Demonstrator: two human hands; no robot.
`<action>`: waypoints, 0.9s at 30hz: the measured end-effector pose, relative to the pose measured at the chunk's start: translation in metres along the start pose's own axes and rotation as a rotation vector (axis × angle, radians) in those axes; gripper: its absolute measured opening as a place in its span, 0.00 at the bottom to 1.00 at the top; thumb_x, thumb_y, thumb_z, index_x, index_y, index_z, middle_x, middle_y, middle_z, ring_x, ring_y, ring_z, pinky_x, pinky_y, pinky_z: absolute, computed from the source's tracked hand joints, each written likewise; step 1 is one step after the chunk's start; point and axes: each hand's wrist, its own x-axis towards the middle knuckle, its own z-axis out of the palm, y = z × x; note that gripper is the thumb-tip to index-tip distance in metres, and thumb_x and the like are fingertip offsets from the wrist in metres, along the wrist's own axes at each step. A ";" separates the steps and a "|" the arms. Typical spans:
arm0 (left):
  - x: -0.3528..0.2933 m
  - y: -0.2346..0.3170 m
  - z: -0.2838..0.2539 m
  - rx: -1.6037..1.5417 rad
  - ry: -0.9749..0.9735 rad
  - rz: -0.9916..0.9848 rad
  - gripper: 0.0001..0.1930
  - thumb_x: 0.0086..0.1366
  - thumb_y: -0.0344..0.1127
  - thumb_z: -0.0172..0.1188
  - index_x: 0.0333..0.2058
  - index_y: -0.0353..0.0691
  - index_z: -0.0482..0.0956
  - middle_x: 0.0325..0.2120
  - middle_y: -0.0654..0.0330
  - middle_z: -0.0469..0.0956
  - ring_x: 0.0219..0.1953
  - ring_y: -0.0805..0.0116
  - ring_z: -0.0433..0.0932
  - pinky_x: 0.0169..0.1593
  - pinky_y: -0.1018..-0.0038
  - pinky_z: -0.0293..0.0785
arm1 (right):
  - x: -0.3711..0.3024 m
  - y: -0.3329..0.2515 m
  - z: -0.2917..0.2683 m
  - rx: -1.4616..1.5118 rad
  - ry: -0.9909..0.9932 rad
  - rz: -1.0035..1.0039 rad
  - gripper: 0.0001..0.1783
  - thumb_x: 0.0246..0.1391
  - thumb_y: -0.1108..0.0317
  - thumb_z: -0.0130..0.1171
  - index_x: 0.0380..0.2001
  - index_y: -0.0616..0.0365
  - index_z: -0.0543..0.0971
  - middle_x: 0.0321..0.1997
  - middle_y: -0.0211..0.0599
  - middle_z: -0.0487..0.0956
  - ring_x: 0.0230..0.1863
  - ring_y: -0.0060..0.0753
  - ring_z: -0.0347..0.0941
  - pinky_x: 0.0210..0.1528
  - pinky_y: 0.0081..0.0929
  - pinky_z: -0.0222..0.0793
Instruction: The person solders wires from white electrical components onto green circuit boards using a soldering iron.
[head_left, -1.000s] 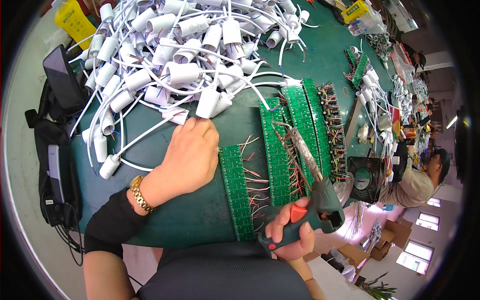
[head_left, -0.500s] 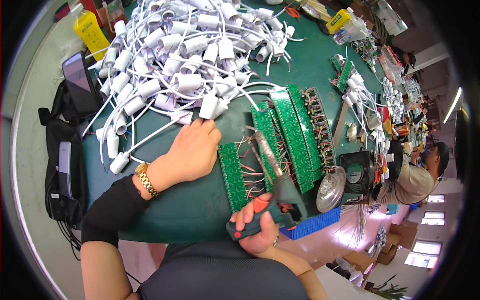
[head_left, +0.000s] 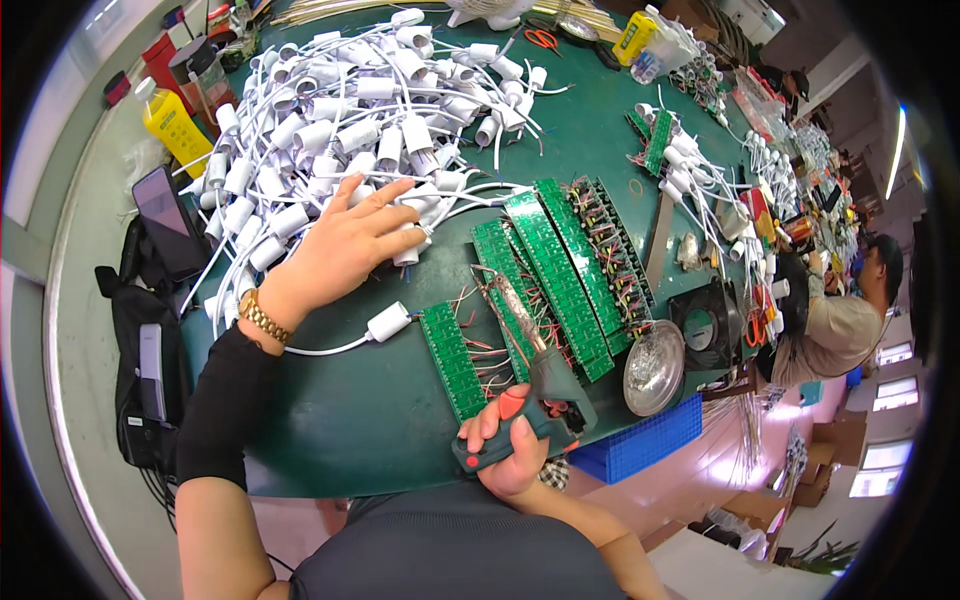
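Wide fisheye view taken from wearer's head, left of side-by-side pair. Aimed down and forward over dark green flat desk (head_left: 330, 430). Bare hands (head_left: 340, 248) framed close; dark-grey-clothed torso (head_left: 450, 550) cut by lower edge; beige-clad co-worker (head_left: 842, 330) seen farther off, right.

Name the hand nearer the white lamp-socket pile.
Left. Left hand: at the near edge of the white lamp-socket pile. Right hand: well back from it, holding a soldering gun.

Bright; ceiling tube (head_left: 896, 150) glaring, corners black, straight edges bowed
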 end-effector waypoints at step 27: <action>-0.041 0.079 0.027 -0.451 0.088 -0.284 0.12 0.47 0.27 0.67 0.31 0.42 0.76 0.30 0.62 0.76 0.33 0.61 0.73 0.38 0.66 0.64 | -0.002 0.003 -0.004 0.034 -0.052 -0.009 0.21 0.64 0.59 0.48 0.57 0.50 0.62 0.30 0.34 0.70 0.28 0.30 0.72 0.42 0.39 0.70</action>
